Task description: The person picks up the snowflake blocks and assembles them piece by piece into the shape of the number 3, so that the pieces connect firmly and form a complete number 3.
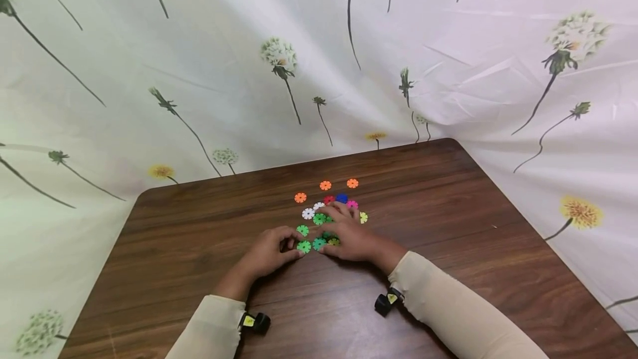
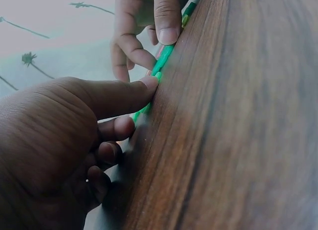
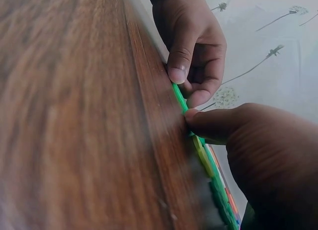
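Several small notched plastic discs lie flat on the table in loose rows. My left hand (image 1: 269,249) pinches a light green disc (image 1: 304,246) at its left edge between thumb and forefinger. Beside it, my right hand (image 1: 351,236) holds a teal green disc (image 1: 319,244), thumb at its near edge and forefinger at its far side. In the left wrist view, the teal disc (image 2: 163,60) shows edge-on between both thumbs. Above the left fingers lies another light green disc (image 1: 302,230). The right hand partly covers a yellow-green disc (image 1: 333,242) and other green discs.
Three orange discs, one an orange disc (image 1: 325,185), lie farthest back. Nearer are a white disc (image 1: 308,214), a red disc (image 1: 329,200), a blue disc (image 1: 341,198), a pink disc (image 1: 352,204) and a yellow disc (image 1: 364,217). A flower-print cloth (image 1: 199,71) hangs behind the wooden table (image 1: 189,254).
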